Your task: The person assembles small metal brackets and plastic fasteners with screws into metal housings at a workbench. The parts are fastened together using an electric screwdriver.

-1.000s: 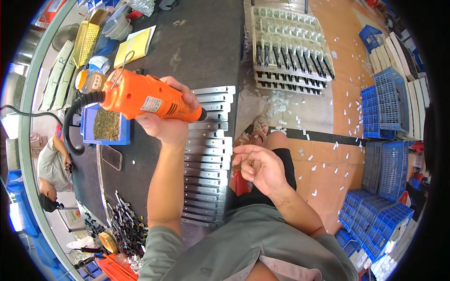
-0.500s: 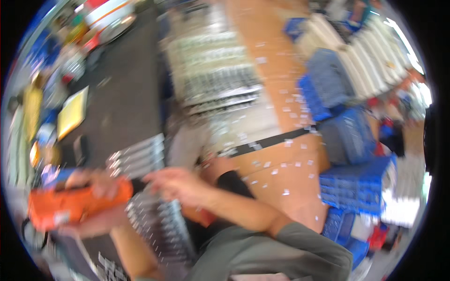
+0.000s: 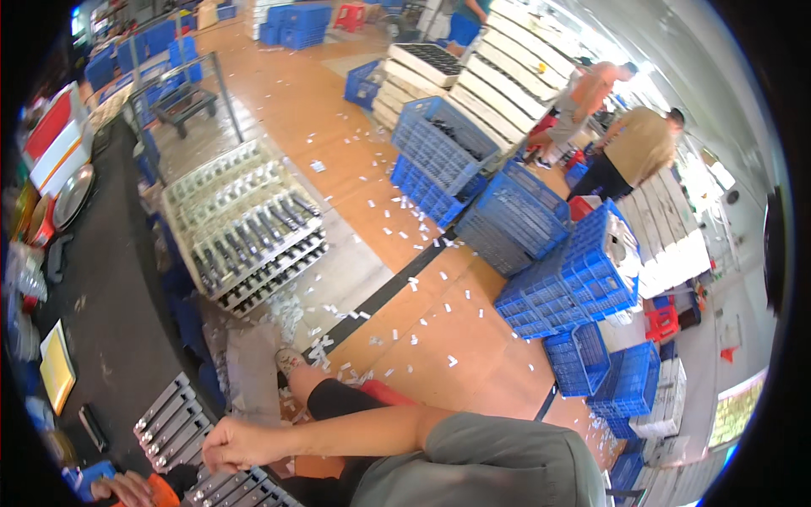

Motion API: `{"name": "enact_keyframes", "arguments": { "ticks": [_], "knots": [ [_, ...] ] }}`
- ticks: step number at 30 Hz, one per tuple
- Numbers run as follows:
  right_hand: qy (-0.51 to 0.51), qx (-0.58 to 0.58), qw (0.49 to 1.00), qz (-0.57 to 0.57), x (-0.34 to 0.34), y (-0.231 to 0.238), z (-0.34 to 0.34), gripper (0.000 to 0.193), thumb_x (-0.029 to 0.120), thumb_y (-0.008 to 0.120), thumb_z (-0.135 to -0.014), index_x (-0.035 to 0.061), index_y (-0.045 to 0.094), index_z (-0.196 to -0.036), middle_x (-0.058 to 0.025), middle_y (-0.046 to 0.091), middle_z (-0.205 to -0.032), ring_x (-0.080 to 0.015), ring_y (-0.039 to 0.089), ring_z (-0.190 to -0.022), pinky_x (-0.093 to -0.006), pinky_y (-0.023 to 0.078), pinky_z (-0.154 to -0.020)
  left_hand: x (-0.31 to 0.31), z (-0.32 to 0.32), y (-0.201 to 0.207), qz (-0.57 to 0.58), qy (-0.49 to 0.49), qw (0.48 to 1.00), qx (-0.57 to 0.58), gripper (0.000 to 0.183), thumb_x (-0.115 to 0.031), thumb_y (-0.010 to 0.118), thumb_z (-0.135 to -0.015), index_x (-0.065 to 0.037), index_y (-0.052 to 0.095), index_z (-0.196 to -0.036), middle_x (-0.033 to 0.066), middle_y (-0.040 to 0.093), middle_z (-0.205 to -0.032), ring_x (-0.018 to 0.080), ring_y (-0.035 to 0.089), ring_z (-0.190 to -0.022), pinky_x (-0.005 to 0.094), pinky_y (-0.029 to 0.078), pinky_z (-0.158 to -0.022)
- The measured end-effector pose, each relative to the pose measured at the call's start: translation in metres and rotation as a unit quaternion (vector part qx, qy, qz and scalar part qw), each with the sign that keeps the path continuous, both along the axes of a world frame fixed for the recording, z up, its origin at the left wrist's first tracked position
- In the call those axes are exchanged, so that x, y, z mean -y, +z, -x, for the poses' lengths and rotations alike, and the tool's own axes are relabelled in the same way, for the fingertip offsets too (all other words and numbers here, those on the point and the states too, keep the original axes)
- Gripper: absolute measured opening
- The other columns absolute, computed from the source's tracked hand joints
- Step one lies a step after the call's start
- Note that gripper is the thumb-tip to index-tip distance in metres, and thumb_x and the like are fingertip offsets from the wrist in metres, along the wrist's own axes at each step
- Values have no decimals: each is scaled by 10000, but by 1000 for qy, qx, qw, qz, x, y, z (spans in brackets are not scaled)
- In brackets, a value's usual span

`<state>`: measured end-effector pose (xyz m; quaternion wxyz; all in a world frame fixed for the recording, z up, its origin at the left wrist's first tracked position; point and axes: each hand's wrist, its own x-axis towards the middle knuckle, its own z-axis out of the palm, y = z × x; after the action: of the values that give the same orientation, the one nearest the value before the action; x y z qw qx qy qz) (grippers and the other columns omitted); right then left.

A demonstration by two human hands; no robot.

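At the lower left, the fingers of my left hand [image 3: 125, 487] curl over an orange power tool [image 3: 162, 492] with a black nose; most of the tool is cut off by the picture's edge. My right hand [image 3: 239, 444] hangs over a row of slim silver metal pieces [image 3: 169, 422] lying side by side on the dark bench. Its fingers are bent down and drawn together among the pieces, and their tips are partly hidden, so I cannot make out what they hold. More silver pieces [image 3: 236, 490] lie just below that hand.
A yellow pad [image 3: 57, 367] and a small black object [image 3: 93, 427] lie on the dark bench [image 3: 110, 287]. Beside it stand stacked trays [image 3: 245, 220] with black parts. Blue crates [image 3: 557, 279] line the right, near two people [image 3: 634, 152]. White scraps litter the orange floor [image 3: 439, 338].
The view has swung toward the right and sharpened. The orange tool has moved down toward the lower edge. My right hand has left the tool's nose and is now over the silver pieces.
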<state>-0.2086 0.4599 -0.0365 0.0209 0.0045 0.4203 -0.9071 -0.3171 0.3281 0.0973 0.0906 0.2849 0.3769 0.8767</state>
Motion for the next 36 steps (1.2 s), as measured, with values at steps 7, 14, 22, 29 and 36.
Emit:
{"name": "enact_keyframes", "arguments": {
  "ticks": [7, 14, 22, 29, 36],
  "knots": [
    [-48, -89, 987, -127, 4, 2, 6, 241, 128, 519, -972, -22, 629, -819, 0, 538, -571, -75, 474, -505, -253, 376, -473, -11, -2, 16, 71, 96, 991, 64, 803, -800, 398, -803, -24, 563, -931, 65, 458, -602, 209, 434, -486, 343, 361, -483],
    [-68, 85, 994, 19, 26, -10, -7, 204, 77, 608, -866, 4, 684, -1041, -52, 641, -770, -76, 567, -640, -232, 423, -498, 19, 4, 18, 105, 143, 984, 29, 706, -782, 514, -761, -125, 510, -1020, 60, 497, -727, 175, 467, -569, 318, 405, -544],
    [-157, 174, 937, 259, -30, -1, -48, 301, 72, 449, -978, -78, 570, -1209, -149, 643, -1020, -137, 537, -761, -294, 468, -729, -29, 32, -36, 46, 45, 998, 8, 1133, -1011, 349, -583, 12, 578, -1012, 116, 539, -652, 212, 502, -531, 337, 436, -512],
    [-112, 201, 941, 248, -22, -7, -44, 269, 139, 463, -1024, -58, 601, -1144, -100, 613, -867, -80, 444, -612, -242, 399, -555, -23, 33, -51, 118, 81, 990, 11, 1069, -1013, 347, -586, -39, 585, -956, 66, 526, -643, 191, 497, -534, 324, 413, -525],
    [-94, 196, 938, 269, -20, -4, -41, 318, 179, 455, -1005, -68, 610, -1131, -103, 614, -868, -78, 431, -597, -231, 368, -539, -26, 28, -55, 132, 74, 988, -23, 1070, -1014, 347, -583, -31, 584, -934, 62, 513, -624, 192, 501, -535, 321, 420, -526]
  ]
}}
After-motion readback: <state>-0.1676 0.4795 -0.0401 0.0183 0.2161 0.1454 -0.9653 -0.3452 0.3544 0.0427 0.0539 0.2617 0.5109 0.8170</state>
